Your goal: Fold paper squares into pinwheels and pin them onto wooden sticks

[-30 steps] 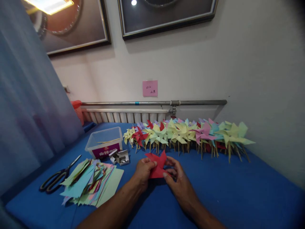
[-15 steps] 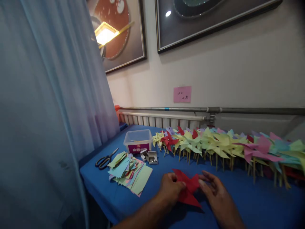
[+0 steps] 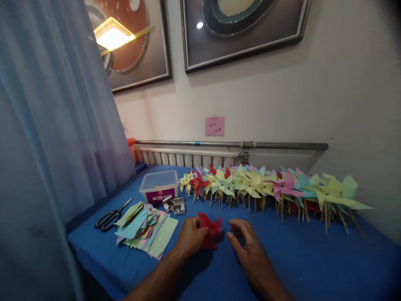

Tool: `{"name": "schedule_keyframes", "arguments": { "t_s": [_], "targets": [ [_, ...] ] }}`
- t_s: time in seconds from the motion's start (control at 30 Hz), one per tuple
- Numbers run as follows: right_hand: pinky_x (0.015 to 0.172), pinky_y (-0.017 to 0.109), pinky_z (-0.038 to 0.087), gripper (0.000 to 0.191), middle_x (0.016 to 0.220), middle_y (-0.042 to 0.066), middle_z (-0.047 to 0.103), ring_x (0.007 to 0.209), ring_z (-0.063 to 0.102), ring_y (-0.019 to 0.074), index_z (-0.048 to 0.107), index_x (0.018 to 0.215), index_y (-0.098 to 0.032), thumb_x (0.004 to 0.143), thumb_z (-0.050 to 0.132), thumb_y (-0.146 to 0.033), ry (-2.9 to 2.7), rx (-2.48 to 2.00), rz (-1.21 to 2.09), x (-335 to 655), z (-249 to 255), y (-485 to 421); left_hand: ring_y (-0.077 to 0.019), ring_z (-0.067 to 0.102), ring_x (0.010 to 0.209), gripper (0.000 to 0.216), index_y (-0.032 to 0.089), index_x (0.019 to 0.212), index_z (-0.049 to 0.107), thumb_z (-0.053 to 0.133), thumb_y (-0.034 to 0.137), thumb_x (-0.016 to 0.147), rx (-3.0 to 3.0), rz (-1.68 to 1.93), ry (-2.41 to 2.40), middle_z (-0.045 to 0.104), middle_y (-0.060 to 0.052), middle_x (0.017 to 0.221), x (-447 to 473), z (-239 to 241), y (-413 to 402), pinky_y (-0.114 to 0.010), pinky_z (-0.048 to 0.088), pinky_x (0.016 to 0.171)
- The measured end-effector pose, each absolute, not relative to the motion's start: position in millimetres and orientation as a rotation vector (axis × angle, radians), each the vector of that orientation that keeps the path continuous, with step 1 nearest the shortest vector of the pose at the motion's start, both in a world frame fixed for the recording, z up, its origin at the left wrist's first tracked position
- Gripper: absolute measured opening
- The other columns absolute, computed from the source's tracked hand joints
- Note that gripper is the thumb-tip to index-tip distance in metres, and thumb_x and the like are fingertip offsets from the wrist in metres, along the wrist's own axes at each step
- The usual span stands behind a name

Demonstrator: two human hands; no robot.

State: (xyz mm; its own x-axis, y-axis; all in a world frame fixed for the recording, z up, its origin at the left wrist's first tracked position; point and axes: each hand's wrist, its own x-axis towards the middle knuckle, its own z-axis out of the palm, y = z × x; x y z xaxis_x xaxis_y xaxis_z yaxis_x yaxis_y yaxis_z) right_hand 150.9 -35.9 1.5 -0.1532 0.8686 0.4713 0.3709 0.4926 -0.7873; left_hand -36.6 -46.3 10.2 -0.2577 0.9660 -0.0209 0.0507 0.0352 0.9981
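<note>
My left hand [image 3: 191, 236] pinches a red paper pinwheel [image 3: 213, 228] near its middle, thumb on top, with its blades pointing outward. It is held just above the blue cloth. To the right, my right hand [image 3: 246, 242] is apart from the paper, its fingers curved and the thumb separate, with nothing between them. Left of my hands lies a pile of coloured paper sheets [image 3: 166, 234], some cut. Small open boxes [image 3: 178, 206] with tiny metal pieces stand behind the pile.
Black-handled scissors [image 3: 109, 219] lie left of the paper. A clear plastic tub [image 3: 160, 198] with a purple label holds thin sticks. Many finished pinwheels on sticks [image 3: 250, 184] line the back of the blue-covered table [image 3: 313, 263]. A blue curtain [image 3: 59, 125] hangs on the left.
My right hand has let go of the red pinwheel's blade and drawn away from it. My left hand still grips the pinwheel, which now looks more folded. The view has swung right.
</note>
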Motion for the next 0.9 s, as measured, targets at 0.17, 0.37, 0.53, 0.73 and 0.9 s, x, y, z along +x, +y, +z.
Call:
{"name": "schedule_keyframes", "arguments": {
  "t_s": [0.17, 0.37, 0.53, 0.73, 0.9],
  "targets": [
    [0.083, 0.038, 0.053, 0.022, 0.096, 0.007, 0.071, 0.090, 0.067, 0.0251, 0.068, 0.094, -0.025, 0.092, 0.054, -0.043, -1.791, -1.083, 0.694, 149, 9, -42, -0.0100, 0.044, 0.048, 0.014, 0.016, 0.057, 0.062, 0.074, 0.020, 0.062, 1.027, 1.403, 1.416, 0.058, 0.000, 0.053, -40, 2, -44, -0.023, 0.028, 0.050],
    [0.078, 0.036, 0.050, 0.026, 0.088, 0.006, 0.072, 0.084, 0.066, 0.0250, 0.066, 0.088, -0.024, 0.091, 0.053, -0.047, -1.726, -1.150, 0.772, 151, 7, -39, -0.0090, 0.041, 0.047, 0.020, 0.017, 0.053, 0.057, 0.075, 0.020, 0.063, 1.103, 1.410, 1.418, 0.052, 0.002, 0.051, -39, -3, -47, -0.023, 0.026, 0.050],
    [0.078, 0.035, 0.050, 0.029, 0.085, 0.005, 0.072, 0.082, 0.066, 0.0246, 0.066, 0.087, -0.024, 0.090, 0.054, -0.049, -1.675, -1.170, 0.761, 154, 10, -36, -0.0125, 0.049, 0.053, 0.006, 0.017, 0.064, 0.067, 0.066, 0.018, 0.070, 1.277, 1.289, 1.533, 0.062, -0.001, 0.060, -41, 3, -51, -0.024, 0.028, 0.052],
    [0.060, 0.031, 0.047, 0.036, 0.074, 0.001, 0.063, 0.065, 0.061, 0.0202, 0.062, 0.092, -0.022, 0.089, 0.049, -0.056, -1.483, -1.255, 0.988, 160, 0, -29, -0.0155, 0.051, 0.055, 0.012, 0.019, 0.060, 0.063, 0.062, 0.016, 0.072, 1.474, 0.964, 1.883, 0.062, -0.001, 0.058, -54, 12, -54, -0.027, 0.027, 0.057],
    [0.056, 0.027, 0.039, 0.041, 0.061, -0.004, 0.048, 0.056, 0.048, 0.0158, 0.048, 0.070, -0.025, 0.093, 0.043, -0.058, -1.577, -1.296, 0.933, 161, -7, -33, -0.0254, 0.062, 0.073, 0.020, 0.021, 0.067, 0.063, 0.064, 0.035, 0.081, 1.661, 0.783, 2.221, 0.069, -0.008, 0.073, -65, 18, -57, -0.030, 0.031, 0.065]
  ]
}}
